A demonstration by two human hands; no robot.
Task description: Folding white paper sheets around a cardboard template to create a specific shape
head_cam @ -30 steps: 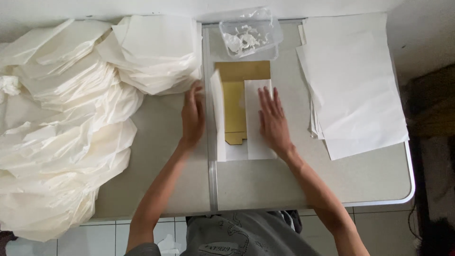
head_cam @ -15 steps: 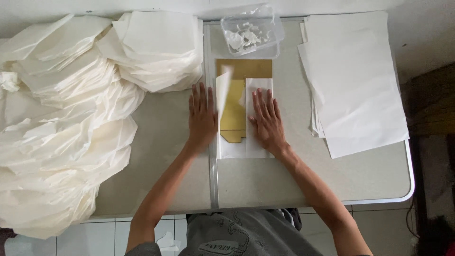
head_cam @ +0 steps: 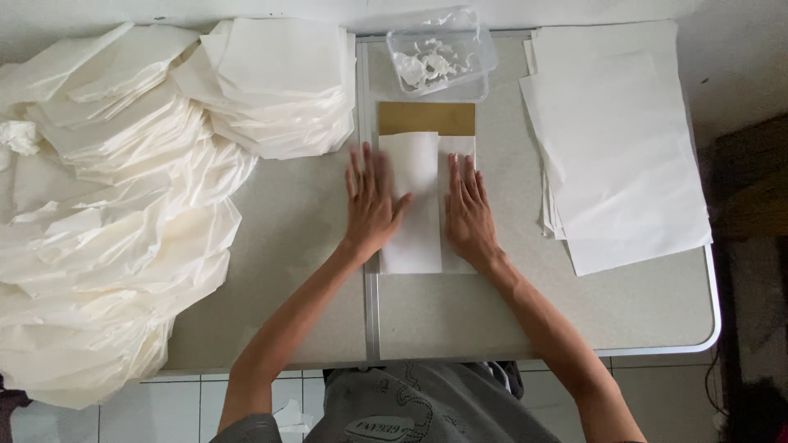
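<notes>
A white sheet of paper [head_cam: 414, 205] lies folded over a flat golden-brown card [head_cam: 427, 118] in the middle of the grey table [head_cam: 312, 271]. Only the card's far strip shows past the paper. My left hand [head_cam: 371, 205] lies flat, fingers spread, on the paper's left folded flap. My right hand [head_cam: 468, 209] presses flat on the right flap, fingers together pointing away from me. Neither hand grips anything.
A clear plastic tub [head_cam: 439, 56] with white scraps stands just beyond the card. A stack of flat white sheets [head_cam: 616, 139] lies on the right. Piles of folded white paper [head_cam: 271, 82] and crumpled thin paper [head_cam: 98, 246] fill the left side.
The left flap, standing up a second ago, has been folded down over the golden card. My left hand moved right onto it; both hands now press the paper flat.
</notes>
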